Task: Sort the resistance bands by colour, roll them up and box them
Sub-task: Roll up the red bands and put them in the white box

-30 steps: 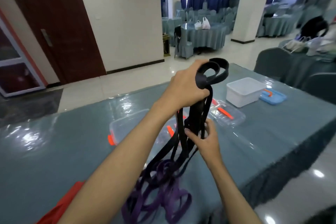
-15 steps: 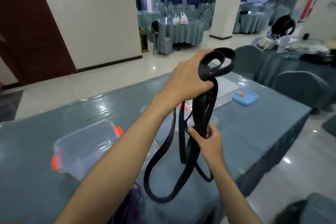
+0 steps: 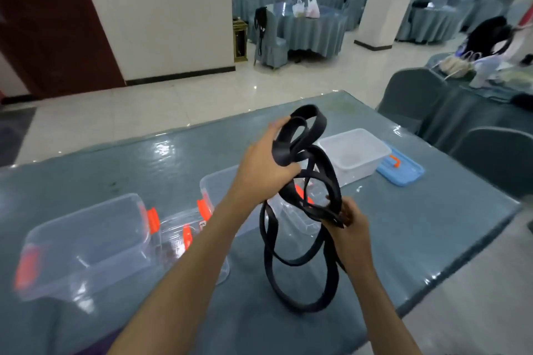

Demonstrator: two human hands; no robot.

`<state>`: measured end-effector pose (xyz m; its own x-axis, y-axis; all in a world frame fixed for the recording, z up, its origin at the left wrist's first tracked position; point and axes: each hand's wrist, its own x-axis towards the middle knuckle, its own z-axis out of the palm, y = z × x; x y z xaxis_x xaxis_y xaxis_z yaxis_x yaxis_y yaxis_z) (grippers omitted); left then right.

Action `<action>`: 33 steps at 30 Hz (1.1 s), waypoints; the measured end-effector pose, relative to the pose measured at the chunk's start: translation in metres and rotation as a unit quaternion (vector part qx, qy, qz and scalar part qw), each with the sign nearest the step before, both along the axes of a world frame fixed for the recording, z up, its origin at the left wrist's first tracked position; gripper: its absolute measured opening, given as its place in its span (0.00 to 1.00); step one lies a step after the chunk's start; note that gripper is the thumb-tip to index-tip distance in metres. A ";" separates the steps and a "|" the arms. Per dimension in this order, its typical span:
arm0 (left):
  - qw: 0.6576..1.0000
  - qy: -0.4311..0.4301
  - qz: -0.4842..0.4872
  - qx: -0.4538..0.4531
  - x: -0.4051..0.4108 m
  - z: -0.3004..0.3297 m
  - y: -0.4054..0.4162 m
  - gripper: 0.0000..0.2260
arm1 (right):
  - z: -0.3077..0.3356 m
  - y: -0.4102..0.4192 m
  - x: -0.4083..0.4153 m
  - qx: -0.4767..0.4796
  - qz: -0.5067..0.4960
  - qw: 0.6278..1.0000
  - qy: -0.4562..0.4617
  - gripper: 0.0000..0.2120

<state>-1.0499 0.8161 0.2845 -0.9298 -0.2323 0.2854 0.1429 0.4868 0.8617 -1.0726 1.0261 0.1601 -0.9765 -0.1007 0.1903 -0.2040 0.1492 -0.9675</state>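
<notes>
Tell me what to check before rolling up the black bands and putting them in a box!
1. Left hand grips the top loops of the black bands: ok.
2. Right hand pinches the strands lower down: ok.
3. Bands hang straight and untangled: not ok, the loops cross and twist.
4. Only black in the bunch: ok, no other colour shows among the held strands.
5. An open box within reach: ok, the clear box with orange clips stands lidless on the table.
6. Number of bands in the bunch: cannot tell, the strands overlap.
</notes>
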 end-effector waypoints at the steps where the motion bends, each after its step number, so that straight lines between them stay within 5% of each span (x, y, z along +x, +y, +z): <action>1: 1.000 -0.005 0.014 0.011 -0.002 -0.015 -0.001 0.35 | -0.008 0.001 -0.008 0.005 0.008 1.000 -0.009 0.22; 14: 0.940 -0.215 0.240 0.112 0.012 -0.233 0.051 0.39 | -0.159 0.038 -0.058 0.152 0.278 0.927 -0.200 0.29; 17: 0.920 -0.271 0.263 0.102 0.020 -0.265 0.065 0.42 | -0.176 0.052 -0.071 0.269 0.394 0.868 -0.136 0.40; 20: 0.899 -0.326 0.281 0.080 0.028 -0.287 0.078 0.44 | -0.192 0.064 -0.081 0.436 0.465 0.770 -0.025 0.49; 24: 0.867 -0.421 0.264 0.003 0.043 -0.314 0.093 0.47 | -0.198 0.068 -0.088 0.471 0.534 0.701 -0.036 0.60; 29: 0.836 -0.454 0.277 -0.134 0.055 -0.334 0.111 0.47 | -0.205 0.069 -0.091 0.480 0.518 0.707 -0.019 0.55; 33: 0.821 -0.484 0.275 -0.128 0.054 -0.329 0.115 0.46 | -0.207 0.063 -0.094 0.481 0.474 0.737 0.012 0.44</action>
<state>-0.9962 0.9311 -0.0443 -0.5244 -0.7407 -0.4201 -0.8504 0.4305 0.3025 -1.1664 1.0888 -0.0468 -0.3783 -0.8353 -0.3991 -0.6733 0.5441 -0.5006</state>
